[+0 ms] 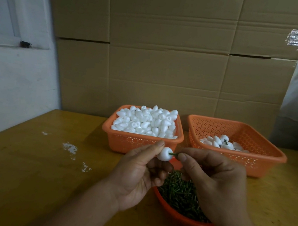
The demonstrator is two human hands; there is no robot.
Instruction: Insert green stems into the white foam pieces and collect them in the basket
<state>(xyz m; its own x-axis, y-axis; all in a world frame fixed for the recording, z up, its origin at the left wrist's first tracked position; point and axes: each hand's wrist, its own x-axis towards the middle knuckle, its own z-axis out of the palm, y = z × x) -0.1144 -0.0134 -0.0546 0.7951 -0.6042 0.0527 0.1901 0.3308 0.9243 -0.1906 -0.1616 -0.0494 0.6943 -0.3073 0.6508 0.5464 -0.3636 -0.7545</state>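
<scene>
Insertion is underway at frame centre: the left hand [138, 169] grips a white foam piece [164, 154] in its fingers; the right hand [211, 178] pinches a green stem [172, 154] at its hole; next, likely push home, then drop into the right-hand basket [262, 158].

the light was dim and even, with a yellowish cast. soft glare sat on the table [25, 163]. shadows were faint. wide-angle bending curved the edges, and the near forearms were slightly blurred.
</scene>
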